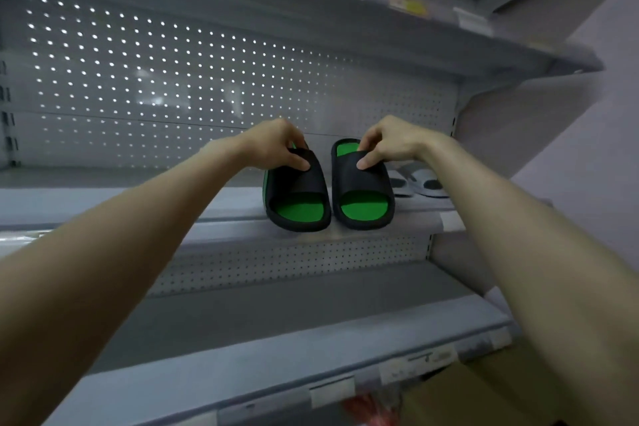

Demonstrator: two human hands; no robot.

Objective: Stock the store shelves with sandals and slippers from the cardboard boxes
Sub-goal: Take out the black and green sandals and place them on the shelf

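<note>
Slippers — parallel, lengthwise front-to-back.

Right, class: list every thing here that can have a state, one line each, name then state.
left hand, pinching the left slide's strap
right hand, pinching the right slide's strap
left slide, held, tilted, toe at the front edge of the shelf
right slide, held, sole down, toe at the same edge
grey slippers, standing on that shelf, untouched
</note>
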